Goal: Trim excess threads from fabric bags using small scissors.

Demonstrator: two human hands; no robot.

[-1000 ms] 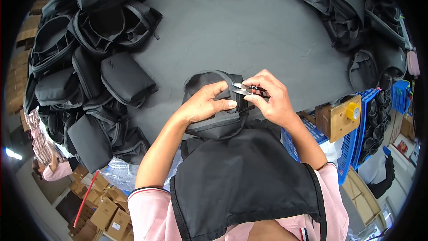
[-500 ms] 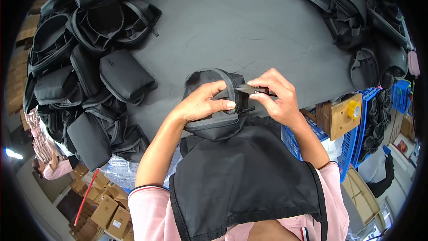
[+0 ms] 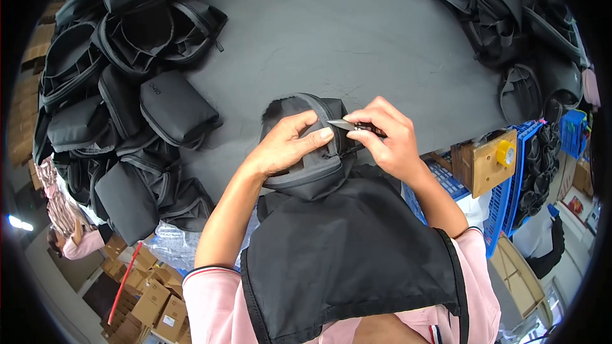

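Observation:
A black zip pouch [image 3: 306, 178] lies opened up in front of me at the near edge of the table, its zipper edge curving upward. My left hand [image 3: 290, 143] is closed on that raised edge, thumb on the near face and fingers reaching inside. In my right hand [image 3: 389, 134] is a pair of thread snips [image 3: 341, 125] with pointed silver blades and a dark handle. Their tip touches the zipper edge just beyond my left thumb. Whether a thread lies between the blades is too small to tell.
Piles of black pouches stand at the left [image 3: 175, 102] and far right [image 3: 497, 6] of the dark-covered table [image 3: 344, 32]. Close on the right are blue crates [image 3: 503, 210] and a wooden block [image 3: 494, 165] bearing a yellow tape roll [image 3: 505, 153]. Cardboard boxes [image 3: 153, 302] stack at lower left.
My right hand has moved slightly left, bringing the snips' blades across the zipper edge. The left thumb has shifted up along that edge.

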